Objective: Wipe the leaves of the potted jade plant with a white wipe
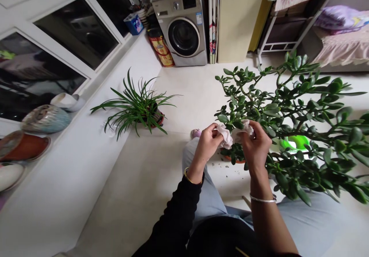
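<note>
Leaves (271,109) crowd the right hand (257,143); open floor (135,188) spreads beyond the left hand (209,142).

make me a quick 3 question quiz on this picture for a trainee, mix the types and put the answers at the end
1. Multiple choice: what does the left hand hold?
A) a trowel
B) a crumpled white wad
C) a watering can

2. True or false: the right hand has a silver bangle at its wrist, and the leaves of a bushy plant are close by.

3. Fill in: beyond the long-leaved plant, at the far end of the floor, stands a ____ with a round door.

Key: 1. B; 2. true; 3. washing machine.
</note>
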### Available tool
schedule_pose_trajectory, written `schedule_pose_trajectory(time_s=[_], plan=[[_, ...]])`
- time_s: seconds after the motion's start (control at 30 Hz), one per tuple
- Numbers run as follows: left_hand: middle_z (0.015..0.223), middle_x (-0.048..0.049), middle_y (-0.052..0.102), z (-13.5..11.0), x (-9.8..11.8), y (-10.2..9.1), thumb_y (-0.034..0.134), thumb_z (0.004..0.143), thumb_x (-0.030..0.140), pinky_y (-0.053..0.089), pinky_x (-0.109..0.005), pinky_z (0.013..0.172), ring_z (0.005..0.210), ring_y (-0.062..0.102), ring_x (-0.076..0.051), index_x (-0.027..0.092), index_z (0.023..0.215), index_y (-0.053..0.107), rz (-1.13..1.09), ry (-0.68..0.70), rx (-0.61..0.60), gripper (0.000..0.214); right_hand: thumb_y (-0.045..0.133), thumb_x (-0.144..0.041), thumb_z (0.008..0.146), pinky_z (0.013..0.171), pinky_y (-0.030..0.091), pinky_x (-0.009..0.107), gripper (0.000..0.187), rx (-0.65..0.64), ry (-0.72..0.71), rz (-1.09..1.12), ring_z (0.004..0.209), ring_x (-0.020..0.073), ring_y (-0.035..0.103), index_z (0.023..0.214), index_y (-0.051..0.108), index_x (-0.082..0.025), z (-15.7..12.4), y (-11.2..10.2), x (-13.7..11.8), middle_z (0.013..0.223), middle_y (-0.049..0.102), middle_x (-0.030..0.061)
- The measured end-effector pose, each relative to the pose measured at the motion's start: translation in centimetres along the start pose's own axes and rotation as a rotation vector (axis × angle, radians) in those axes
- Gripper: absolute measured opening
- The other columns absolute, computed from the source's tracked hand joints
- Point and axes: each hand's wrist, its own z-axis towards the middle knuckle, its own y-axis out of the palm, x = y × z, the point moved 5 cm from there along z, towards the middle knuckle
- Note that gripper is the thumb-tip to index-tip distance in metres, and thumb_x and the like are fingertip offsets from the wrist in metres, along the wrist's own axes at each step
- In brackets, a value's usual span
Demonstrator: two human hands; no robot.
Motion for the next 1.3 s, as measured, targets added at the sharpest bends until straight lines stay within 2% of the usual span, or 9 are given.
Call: schedule_pose_trajectory(time_s=[0.1,0.17,0.33,0.43,0.67,0.73,0.93,1.13,1.3], plan=[[0.073,0.0013,0.067,0.1,-0.1,-0.1,0.078,0.077,0.032,0.047,-0.021,0.059,0.062,0.06,-0.01,0.018,0.088,0.062,0.013,0.002,0.007,0.024,0.051,-0.019,0.081,0.064,0.047,0.027,0.034,-0.023,-0.065,-0.01,0.071,0.0163,0.061,0.104,0.076,-0.02,0.1,0.1,-0.6,0.091,0.074,0.0038],[0.074,0.001,0.068,0.1,-0.3,-0.1,0.078,0.077,0.032,0.049,-0.022,0.06,0.063,0.062,-0.011,0.018,0.088,0.062,-0.001,-0.006,0.002,0.024,0.05,-0.018,0.08,0.064,0.047,0.026,0.032,-0.011,-0.077,-0.014,0.072,0.0165,0.062,0.099,0.075,-0.02,0.2,-0.1,-0.7,0.089,0.073,0.0036],[0.074,0.0017,0.068,0.1,-0.2,0.2,0.078,0.075,0.03,0.049,-0.021,0.059,0.063,0.061,-0.01,0.018,0.089,0.064,-0.029,-0.009,-0.003,0.024,0.052,-0.02,0.078,0.053,0.033,0.024,0.012,0.091,0.017,-0.004,0.055,0.0115,0.045,0.079,0.064,-0.02,0.2,-0.5,-0.6,0.064,0.057,-0.0041],[0.073,0.0016,0.068,0.0,0.0,0.5,0.079,0.075,0.029,0.048,-0.02,0.058,0.062,0.059,-0.009,0.018,0.088,0.064,-0.038,-0.004,-0.01,0.023,0.056,-0.023,0.078,0.052,0.03,0.024,0.002,0.149,0.059,0.035,0.053,0.0102,0.039,0.077,0.055,-0.022,-0.1,-0.7,-0.4,0.063,0.052,-0.0058],[0.073,0.0013,0.067,-0.3,-0.4,1.0,0.078,0.078,0.032,0.044,-0.02,0.056,0.062,0.057,-0.009,0.018,0.086,0.061,-0.005,0.027,0.002,0.023,0.052,-0.032,0.095,0.076,0.05,0.032,0.017,0.314,-0.008,0.148,0.081,0.0193,0.066,0.105,0.059,-0.02,-1.7,-1.8,-0.7,0.094,0.069,0.0057],[0.071,0.0023,0.066,-0.5,-0.3,1.3,0.077,0.078,0.031,0.042,-0.019,0.056,0.061,0.056,-0.009,0.019,0.085,0.059,0.01,0.04,0.004,0.022,0.051,-0.035,0.097,0.076,0.05,0.032,0.023,0.274,-0.022,0.09,0.083,0.0197,0.066,0.109,0.061,-0.019,-1.7,-1.8,-1.0,0.097,0.07,0.0071],[0.072,0.0022,0.067,-1.2,-0.1,2.2,0.072,0.08,0.025,0.045,-0.019,0.057,0.062,0.058,-0.01,0.019,0.087,0.058,0.022,0.036,0.001,0.016,0.066,-0.033,0.086,0.059,0.042,0.025,0.022,0.16,-0.015,-0.046,0.06,0.0102,0.05,0.103,0.066,-0.018,-1.2,-1.3,-1.7,0.083,0.065,-0.0005],[0.083,-0.0001,0.072,-1.4,0.0,2.7,0.07,0.082,0.019,0.05,-0.021,0.066,0.07,0.063,-0.011,0.019,0.092,0.058,0.052,0.06,-0.004,0.015,0.07,-0.032,0.081,0.065,0.049,0.026,0.02,0.18,-0.036,-0.051,0.066,0.0114,0.055,0.095,0.065,-0.02,-0.4,-1.1,-2.5,0.081,0.065,-0.0017],[0.084,-0.0005,0.072,-1.6,0.3,2.9,0.068,0.084,0.016,0.05,-0.02,0.067,0.071,0.064,-0.011,0.019,0.09,0.058,0.06,0.063,-0.009,0.012,0.069,-0.029,0.079,0.063,0.047,0.025,0.016,0.164,-0.011,-0.056,0.063,0.011,0.055,0.092,0.067,-0.019,-0.3,-1.5,-2.4,0.078,0.065,-0.0024]])
